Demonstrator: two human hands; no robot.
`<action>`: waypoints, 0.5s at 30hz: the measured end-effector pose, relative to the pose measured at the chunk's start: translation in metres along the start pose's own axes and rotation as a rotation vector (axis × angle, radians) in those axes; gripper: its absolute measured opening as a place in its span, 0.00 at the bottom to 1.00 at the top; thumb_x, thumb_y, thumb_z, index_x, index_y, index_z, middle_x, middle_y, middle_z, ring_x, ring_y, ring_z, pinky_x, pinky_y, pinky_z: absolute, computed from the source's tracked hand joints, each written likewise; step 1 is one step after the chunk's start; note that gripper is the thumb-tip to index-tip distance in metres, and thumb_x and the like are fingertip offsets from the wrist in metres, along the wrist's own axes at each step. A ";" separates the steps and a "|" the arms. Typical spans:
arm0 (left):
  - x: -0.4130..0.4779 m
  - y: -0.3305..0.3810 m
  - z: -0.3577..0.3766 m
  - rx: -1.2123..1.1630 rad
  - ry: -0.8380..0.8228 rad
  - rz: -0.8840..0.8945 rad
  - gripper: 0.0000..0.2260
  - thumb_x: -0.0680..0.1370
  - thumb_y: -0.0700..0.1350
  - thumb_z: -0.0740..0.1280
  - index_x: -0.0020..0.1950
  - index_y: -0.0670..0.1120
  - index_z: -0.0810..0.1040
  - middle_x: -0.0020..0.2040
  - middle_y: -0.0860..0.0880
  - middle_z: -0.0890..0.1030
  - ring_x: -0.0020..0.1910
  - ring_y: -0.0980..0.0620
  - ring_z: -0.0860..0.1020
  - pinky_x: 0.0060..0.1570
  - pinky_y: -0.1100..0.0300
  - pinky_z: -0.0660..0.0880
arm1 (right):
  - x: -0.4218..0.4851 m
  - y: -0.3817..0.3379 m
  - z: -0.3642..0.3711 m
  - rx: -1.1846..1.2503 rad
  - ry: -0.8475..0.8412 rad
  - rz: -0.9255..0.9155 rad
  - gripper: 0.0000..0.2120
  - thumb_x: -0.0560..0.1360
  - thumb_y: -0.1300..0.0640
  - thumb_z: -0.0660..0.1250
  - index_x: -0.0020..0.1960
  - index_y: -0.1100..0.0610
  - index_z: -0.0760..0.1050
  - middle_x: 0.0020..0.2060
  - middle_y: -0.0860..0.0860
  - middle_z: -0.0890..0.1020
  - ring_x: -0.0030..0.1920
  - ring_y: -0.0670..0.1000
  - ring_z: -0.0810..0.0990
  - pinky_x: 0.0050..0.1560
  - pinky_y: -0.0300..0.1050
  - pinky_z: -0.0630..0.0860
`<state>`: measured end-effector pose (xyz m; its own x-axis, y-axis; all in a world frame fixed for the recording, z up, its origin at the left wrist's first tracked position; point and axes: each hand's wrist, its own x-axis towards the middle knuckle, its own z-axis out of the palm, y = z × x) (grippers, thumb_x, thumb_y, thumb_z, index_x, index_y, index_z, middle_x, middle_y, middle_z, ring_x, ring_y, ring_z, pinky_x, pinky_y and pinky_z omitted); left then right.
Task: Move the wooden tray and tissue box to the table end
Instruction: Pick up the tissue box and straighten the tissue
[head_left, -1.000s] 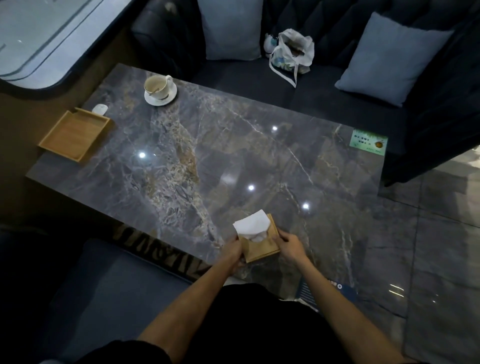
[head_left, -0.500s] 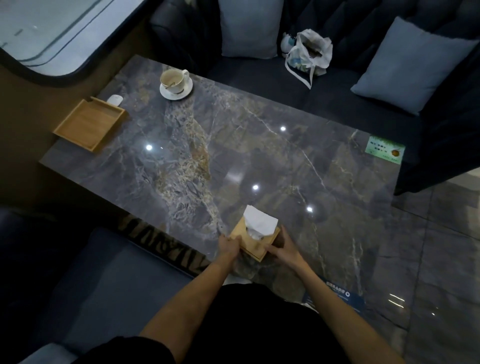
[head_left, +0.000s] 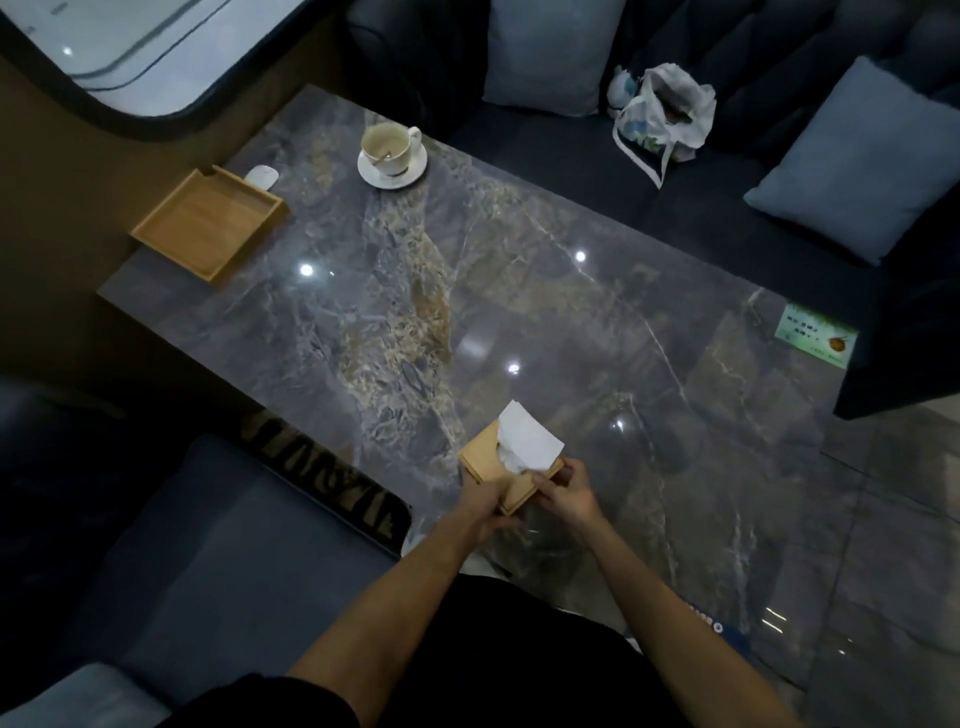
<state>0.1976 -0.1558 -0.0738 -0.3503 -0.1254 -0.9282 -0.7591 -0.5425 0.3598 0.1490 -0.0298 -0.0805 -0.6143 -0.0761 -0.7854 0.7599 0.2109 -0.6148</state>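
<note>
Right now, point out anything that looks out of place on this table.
The wooden tray sits at the far left end with one corner overhanging the table edge. The tissue box is held askew between both hands.

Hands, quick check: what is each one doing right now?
Left hand: closed on the near-left side of the wooden tissue box.
Right hand: closed on the box's right side.

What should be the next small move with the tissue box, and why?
Probably lift the tissue box a little and carry it toward the far left end. Both the left hand and the right hand already grip its sides at the near edge of the table. The wooden tray already lies at that end, beside a cup and saucer.
</note>
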 end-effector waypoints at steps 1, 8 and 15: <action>0.001 0.006 -0.004 -0.008 0.023 0.002 0.25 0.81 0.37 0.63 0.78 0.45 0.61 0.69 0.38 0.75 0.57 0.39 0.79 0.34 0.48 0.83 | 0.002 -0.004 0.007 -0.017 -0.001 0.012 0.28 0.75 0.69 0.68 0.70 0.66 0.59 0.67 0.65 0.72 0.67 0.64 0.73 0.65 0.64 0.74; 0.022 0.057 -0.062 -0.043 0.081 0.050 0.33 0.81 0.37 0.66 0.82 0.50 0.55 0.75 0.42 0.70 0.70 0.37 0.74 0.56 0.36 0.79 | 0.018 -0.044 0.078 -0.307 -0.031 -0.128 0.32 0.73 0.67 0.71 0.73 0.65 0.61 0.70 0.60 0.70 0.70 0.60 0.71 0.71 0.56 0.70; 0.034 0.108 -0.129 -0.125 0.134 0.039 0.31 0.83 0.39 0.64 0.83 0.52 0.55 0.77 0.44 0.69 0.72 0.38 0.72 0.58 0.42 0.80 | 0.035 -0.073 0.161 -0.522 -0.116 -0.258 0.28 0.73 0.65 0.72 0.70 0.64 0.67 0.66 0.59 0.75 0.66 0.58 0.74 0.67 0.54 0.72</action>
<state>0.1745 -0.3262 -0.0788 -0.2958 -0.2532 -0.9211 -0.6694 -0.6330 0.3890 0.1066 -0.2049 -0.0748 -0.7159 -0.2883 -0.6359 0.3658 0.6208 -0.6933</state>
